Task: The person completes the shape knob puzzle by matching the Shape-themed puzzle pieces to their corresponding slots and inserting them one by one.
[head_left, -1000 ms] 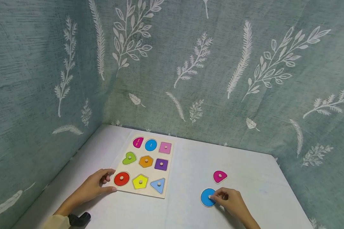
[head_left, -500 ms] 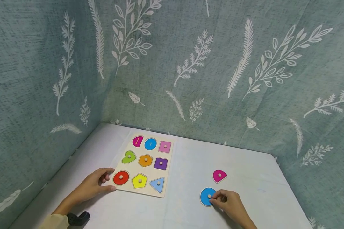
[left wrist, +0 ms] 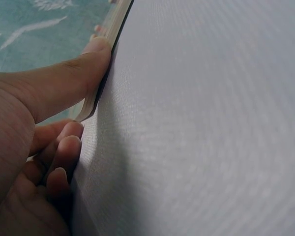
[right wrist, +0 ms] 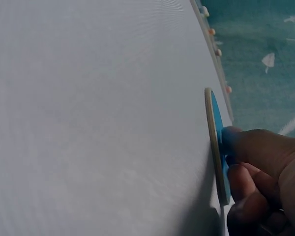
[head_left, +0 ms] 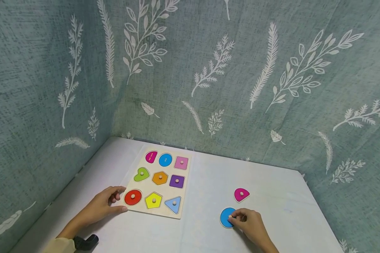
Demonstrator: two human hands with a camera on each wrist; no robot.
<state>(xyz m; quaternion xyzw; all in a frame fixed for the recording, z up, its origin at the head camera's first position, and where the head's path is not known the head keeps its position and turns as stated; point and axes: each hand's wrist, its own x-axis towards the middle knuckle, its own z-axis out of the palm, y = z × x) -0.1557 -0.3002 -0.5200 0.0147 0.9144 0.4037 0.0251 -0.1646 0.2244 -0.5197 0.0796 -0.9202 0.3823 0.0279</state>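
Note:
In the head view a wooden peg puzzle board lies at the left of the table. My left hand holds its near left corner, the thumb on the front edge and the fingers at the left side, as the left wrist view also shows. My right hand pinches the knob of a blue round puzzle piece between thumb and fingers; whether the piece touches the table I cannot tell. Just beyond it lies a magenta half-round piece with its knob up. On the board, the magenta recess and blue recess show printed words.
Several knobbed pieces sit in the board, among them a red oval, a yellow pentagon and a pink square. White cloth covers the table. A leaf-patterned green curtain stands behind and to the left.
Hands, board and pieces keep nearly the same places relative to one another; only a slight shift of the head view shows.

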